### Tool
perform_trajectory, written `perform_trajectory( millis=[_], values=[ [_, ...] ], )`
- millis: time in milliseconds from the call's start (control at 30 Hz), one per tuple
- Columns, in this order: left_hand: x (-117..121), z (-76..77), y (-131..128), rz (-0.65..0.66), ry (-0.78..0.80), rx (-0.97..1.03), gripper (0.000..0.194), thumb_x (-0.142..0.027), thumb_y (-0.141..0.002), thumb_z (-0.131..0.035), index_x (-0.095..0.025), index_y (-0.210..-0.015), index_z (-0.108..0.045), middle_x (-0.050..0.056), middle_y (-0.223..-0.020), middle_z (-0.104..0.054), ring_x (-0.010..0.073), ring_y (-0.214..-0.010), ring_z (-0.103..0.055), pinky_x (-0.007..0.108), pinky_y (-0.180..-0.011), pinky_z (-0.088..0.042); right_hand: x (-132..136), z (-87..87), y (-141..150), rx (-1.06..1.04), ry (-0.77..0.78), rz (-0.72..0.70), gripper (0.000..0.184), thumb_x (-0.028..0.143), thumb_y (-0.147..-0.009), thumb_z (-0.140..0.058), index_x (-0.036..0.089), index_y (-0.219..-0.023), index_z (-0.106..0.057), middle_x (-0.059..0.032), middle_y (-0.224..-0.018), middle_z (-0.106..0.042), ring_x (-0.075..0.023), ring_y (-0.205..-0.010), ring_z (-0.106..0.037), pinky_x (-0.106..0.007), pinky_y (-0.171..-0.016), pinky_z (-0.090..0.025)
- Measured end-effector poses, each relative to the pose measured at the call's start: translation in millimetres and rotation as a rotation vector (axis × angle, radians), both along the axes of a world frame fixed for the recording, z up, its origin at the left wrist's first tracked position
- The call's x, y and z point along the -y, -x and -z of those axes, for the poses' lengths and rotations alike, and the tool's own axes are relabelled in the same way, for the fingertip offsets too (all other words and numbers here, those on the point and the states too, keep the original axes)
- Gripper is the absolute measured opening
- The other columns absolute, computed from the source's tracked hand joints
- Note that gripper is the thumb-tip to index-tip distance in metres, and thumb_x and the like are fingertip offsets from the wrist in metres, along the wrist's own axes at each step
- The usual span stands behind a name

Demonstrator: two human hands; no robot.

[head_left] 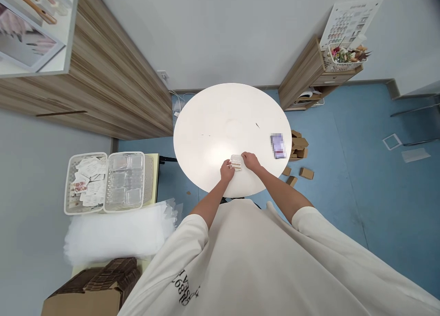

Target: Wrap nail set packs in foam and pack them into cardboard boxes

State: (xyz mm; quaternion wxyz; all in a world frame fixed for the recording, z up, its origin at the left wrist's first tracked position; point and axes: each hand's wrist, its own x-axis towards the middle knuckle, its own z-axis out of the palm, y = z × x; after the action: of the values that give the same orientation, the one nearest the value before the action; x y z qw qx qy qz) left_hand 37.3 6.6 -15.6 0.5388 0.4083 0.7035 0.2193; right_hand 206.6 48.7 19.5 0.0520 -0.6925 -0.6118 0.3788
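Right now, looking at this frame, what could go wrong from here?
The small pale item sits between the left hand and right hand, close to the edge of the round white table, so a slip might drop it to the blue floor. The blurred purple packet lies near the rim and could be nudged off toward the brown cardboard pieces.

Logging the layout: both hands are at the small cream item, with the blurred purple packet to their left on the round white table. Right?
No: the head view shows the blurred purple packet to the right of the left hand and the right hand; the rest stands.
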Motion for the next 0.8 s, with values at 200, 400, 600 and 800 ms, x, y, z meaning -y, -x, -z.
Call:
perform_trajectory(
  millis=[200, 400, 600, 800],
  values=[
    [12.0, 1.0, 4.7, 0.048, -0.060, 0.015, 0.063, -0.007, -0.076, -0.063, -0.021, -0.136, -0.052, 0.011, -0.137, -0.062, 0.0220, -0.127, -0.059, 0.036, -0.107, -0.047, 13.9, 13.3, 2.6, -0.058, 0.047, 0.184, 0.045, 0.022, -0.101, -0.037, 0.019, -0.143, -0.051, -0.0097, -0.120, -0.070, -0.0222, -0.106, -0.064, -0.033, -0.091, -0.049],
    [25.2, -6.3, 11.8, 0.116, -0.050, -0.012, 0.051, -0.009, -0.078, -0.058, -0.022, -0.128, -0.056, 0.009, -0.134, -0.063, 0.0234, -0.125, -0.059, 0.037, -0.105, -0.047, 62.6, 26.2, 6.0, -0.146, 0.078, 0.265, 0.039, 0.022, -0.096, -0.043, 0.022, -0.131, -0.058, -0.0085, -0.119, -0.070, -0.0219, -0.104, -0.066, -0.034, -0.090, -0.053],
    [46.9, -5.4, 16.8, 0.190, -0.059, -0.010, 0.055, -0.011, -0.078, -0.059, -0.023, -0.132, -0.056, 0.010, -0.137, -0.062, 0.0264, -0.129, -0.056, 0.041, -0.107, -0.045, 103.2, 28.1, 8.5, -0.222, 0.016, 0.220, 0.046, 0.020, -0.093, -0.042, 0.024, -0.136, -0.057, -0.0071, -0.139, -0.059, -0.0193, -0.117, -0.061, -0.037, -0.103, -0.050],
    [42.6, -9.1, 11.8, 0.255, -0.051, 0.009, 0.056, -0.014, -0.080, -0.062, -0.022, -0.135, -0.055, 0.010, -0.142, -0.059, 0.0292, -0.135, -0.052, 0.043, -0.112, -0.041, 94.0, 25.7, 4.7, -0.248, -0.010, 0.139, 0.051, 0.021, -0.091, -0.044, 0.025, -0.141, -0.054, -0.0063, -0.146, -0.054, -0.0200, -0.118, -0.059, -0.038, -0.106, -0.047]
  ],
)
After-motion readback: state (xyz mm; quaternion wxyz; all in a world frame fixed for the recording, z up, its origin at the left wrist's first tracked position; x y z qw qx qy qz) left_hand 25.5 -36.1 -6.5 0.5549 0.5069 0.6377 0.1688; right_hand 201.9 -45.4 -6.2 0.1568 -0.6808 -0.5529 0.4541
